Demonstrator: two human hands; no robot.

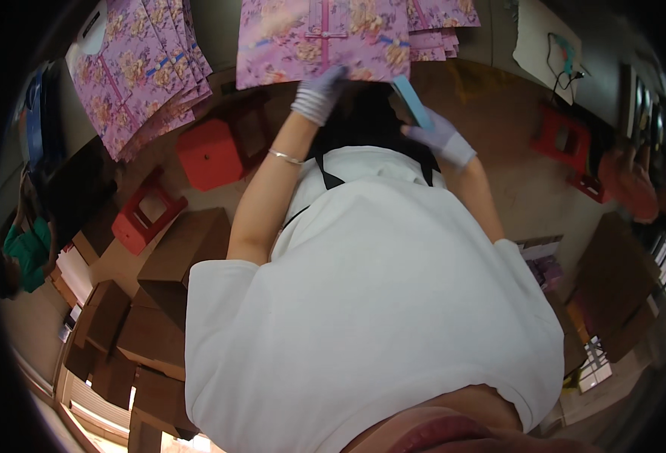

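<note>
A pink floral panel (318, 45) with a dark pink cord knot down its middle lies on the work table in front of me. My left hand (322, 92), in a pale purple glove with a white striped cuff, is at the panel's near edge. Its fingers are blurred, so their grip is unclear. To the right, my right hand (440, 140), gloved the same way, is closed around a flat light-blue strip (411, 102). The strip's upper end reaches the panel's near right corner. What the strip is exactly cannot be made out.
More floral panels (133, 68) are fanned in a stack at the left, others (439, 38) behind at the right. Red stools (208, 155) stand below the table's edge. Cardboard boxes (152, 332) are piled at the left. A person in green (27, 253) is at the far left.
</note>
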